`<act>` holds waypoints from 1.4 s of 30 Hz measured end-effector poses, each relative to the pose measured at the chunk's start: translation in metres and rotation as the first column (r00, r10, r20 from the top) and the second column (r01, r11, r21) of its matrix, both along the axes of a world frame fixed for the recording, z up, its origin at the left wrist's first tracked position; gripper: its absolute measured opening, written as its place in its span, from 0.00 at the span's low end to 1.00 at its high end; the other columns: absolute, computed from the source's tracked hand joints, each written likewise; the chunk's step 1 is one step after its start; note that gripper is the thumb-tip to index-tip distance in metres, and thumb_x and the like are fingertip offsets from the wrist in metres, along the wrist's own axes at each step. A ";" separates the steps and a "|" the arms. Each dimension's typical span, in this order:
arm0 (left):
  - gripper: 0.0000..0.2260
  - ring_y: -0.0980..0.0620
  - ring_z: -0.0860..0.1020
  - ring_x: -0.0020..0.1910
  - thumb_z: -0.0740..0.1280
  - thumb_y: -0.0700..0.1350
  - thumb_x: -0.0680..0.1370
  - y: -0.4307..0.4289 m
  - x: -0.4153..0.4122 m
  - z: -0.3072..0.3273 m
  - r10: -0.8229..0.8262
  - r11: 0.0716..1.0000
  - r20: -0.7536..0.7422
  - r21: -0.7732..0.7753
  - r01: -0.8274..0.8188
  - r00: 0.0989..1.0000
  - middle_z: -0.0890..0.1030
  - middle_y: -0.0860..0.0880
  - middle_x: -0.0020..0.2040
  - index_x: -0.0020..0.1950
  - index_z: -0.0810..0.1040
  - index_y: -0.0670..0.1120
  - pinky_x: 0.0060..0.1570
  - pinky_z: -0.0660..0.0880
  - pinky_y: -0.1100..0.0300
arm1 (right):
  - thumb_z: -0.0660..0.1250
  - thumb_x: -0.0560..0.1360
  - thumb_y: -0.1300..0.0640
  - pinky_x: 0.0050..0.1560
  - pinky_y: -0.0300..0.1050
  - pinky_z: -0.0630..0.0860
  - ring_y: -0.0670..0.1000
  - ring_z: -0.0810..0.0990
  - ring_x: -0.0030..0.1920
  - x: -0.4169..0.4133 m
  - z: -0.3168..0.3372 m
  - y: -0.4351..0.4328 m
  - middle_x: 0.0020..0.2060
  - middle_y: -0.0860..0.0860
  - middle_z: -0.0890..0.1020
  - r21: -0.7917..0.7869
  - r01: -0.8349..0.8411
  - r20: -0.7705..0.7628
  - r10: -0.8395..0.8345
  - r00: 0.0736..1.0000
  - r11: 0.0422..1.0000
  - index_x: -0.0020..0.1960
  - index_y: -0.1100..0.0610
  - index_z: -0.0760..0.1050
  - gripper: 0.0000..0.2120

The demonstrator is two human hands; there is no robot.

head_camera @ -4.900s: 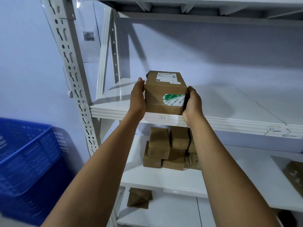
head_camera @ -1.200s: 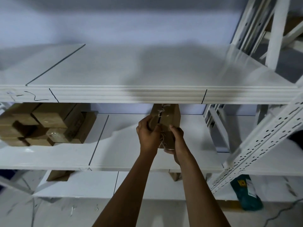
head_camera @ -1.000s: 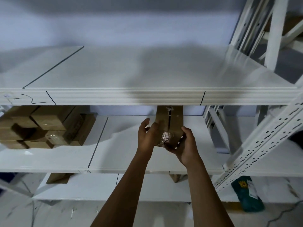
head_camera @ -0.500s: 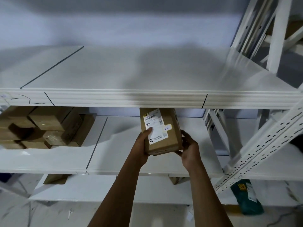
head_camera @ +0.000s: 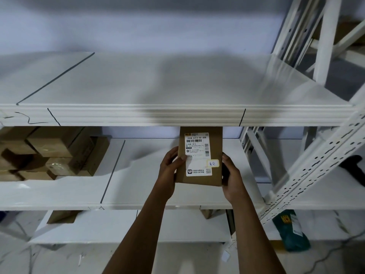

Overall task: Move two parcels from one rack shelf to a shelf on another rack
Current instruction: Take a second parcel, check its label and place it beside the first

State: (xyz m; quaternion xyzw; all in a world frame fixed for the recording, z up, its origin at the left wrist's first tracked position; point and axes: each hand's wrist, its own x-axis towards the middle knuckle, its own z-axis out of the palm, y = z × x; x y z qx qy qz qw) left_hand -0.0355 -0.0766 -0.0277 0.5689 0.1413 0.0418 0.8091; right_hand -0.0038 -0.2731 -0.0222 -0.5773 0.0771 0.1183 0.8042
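Parcel [head_camera: 215,175] sits dead centre, held up over the middle shelf [head_camera: 138,186] of a white rack, label side facing the camera, and its top edge disappears behind the front lip of the upper shelf [head_camera: 138,115].

Going from the left: a pile of brown boxes [head_camera: 49,153] is stacked at the far left of that middle shelf, well apart from the parcel, with bare white board between. One more brown box [head_camera: 61,216] pokes out on the shelf below.

Then the left hand [head_camera: 169,171], pressed flat to the parcel's left edge with the thumb over the corner of the white label [head_camera: 198,154]. Right hand [head_camera: 232,178] does the same on the right edge, fingers wrapped behind, so the parcel is squeezed between both palms. A small yellowish sticker [head_camera: 213,163] with handwriting sits beside the right thumb.

Further right is a slotted white upright [head_camera: 316,165], slanting across the view, and down on the floor by its foot a green packet [head_camera: 290,232].
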 end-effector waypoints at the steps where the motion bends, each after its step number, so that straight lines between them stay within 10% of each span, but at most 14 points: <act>1: 0.27 0.40 0.84 0.66 0.74 0.48 0.76 0.000 -0.001 -0.001 -0.004 1.000 0.008 0.005 0.003 1.000 0.83 0.48 0.71 0.75 0.77 0.51 0.61 0.84 0.38 | 0.62 0.83 0.46 0.69 0.65 0.75 0.60 0.82 0.66 -0.001 -0.001 0.000 0.60 0.51 0.88 0.001 -0.009 0.012 0.009 1.000 1.000 0.66 0.47 0.80 0.15; 17: 0.28 0.40 0.83 0.67 0.75 0.51 0.75 -0.001 -0.006 -0.007 -0.055 0.998 -0.007 -0.018 0.054 0.998 0.82 0.48 0.72 0.75 0.76 0.53 0.67 0.78 0.31 | 0.63 0.83 0.52 0.73 0.70 0.70 0.63 0.81 0.67 -0.008 -0.017 -0.008 0.63 0.55 0.86 0.055 -0.009 0.002 0.009 1.000 0.998 0.69 0.50 0.78 0.16; 29: 0.30 0.42 0.85 0.65 0.74 0.52 0.74 0.003 -0.019 -0.002 -0.060 0.998 -0.022 -0.023 0.059 0.998 0.82 0.48 0.72 0.76 0.75 0.52 0.52 0.87 0.48 | 0.63 0.83 0.52 0.72 0.69 0.72 0.61 0.82 0.66 -0.022 -0.013 -0.003 0.59 0.51 0.88 0.003 -0.014 0.003 0.014 1.000 1.000 0.66 0.47 0.79 0.14; 42: 0.28 0.43 0.85 0.66 0.73 0.45 0.77 0.019 -0.045 -0.009 -0.161 0.986 0.034 0.058 0.159 0.986 0.85 0.50 0.69 0.78 0.74 0.53 0.66 0.81 0.40 | 0.65 0.80 0.43 0.73 0.65 0.72 0.60 0.81 0.69 -0.055 -0.007 0.026 0.67 0.54 0.84 0.021 0.033 0.004 -0.033 0.999 0.999 0.74 0.51 0.76 0.25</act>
